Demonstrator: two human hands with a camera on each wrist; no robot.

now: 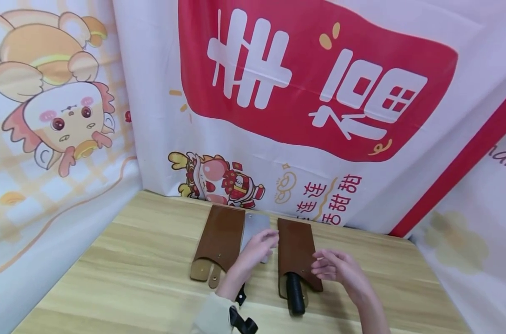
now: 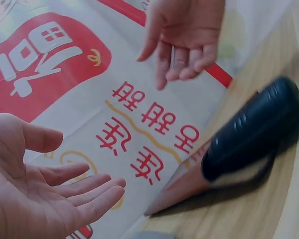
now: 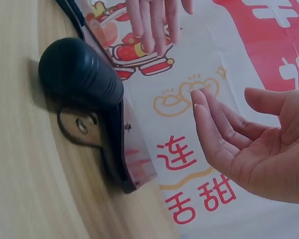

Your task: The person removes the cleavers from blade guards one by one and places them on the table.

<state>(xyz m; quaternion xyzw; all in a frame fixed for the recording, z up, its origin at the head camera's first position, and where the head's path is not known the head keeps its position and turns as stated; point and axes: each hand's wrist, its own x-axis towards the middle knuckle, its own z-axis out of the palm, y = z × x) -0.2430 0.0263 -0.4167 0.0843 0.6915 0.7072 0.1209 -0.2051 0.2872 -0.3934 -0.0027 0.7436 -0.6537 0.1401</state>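
Note:
My left hand (image 1: 255,250) hovers over a cleaver, its fingers loosely bent and holding nothing. The cleaver's steel blade (image 1: 255,225) lies bare on the table, and part of its black handle (image 1: 241,294) shows below my wrist. Left of it lies a brown leather sheath (image 1: 223,227) with a strap at its open end. A second brown sheath (image 1: 295,246) lies to the right, with a black knife handle (image 1: 295,294) sticking out; the blade inside is hidden. Beside this sheath is my right hand (image 1: 340,269), empty, with relaxed fingers. Both palms appear in the wrist views.
The light wooden table (image 1: 123,273) runs back to a white hanging cloth (image 1: 152,116) with red print. Patterned cloths also hang at the left and right. A black strap (image 1: 242,322) sits on my left wrist.

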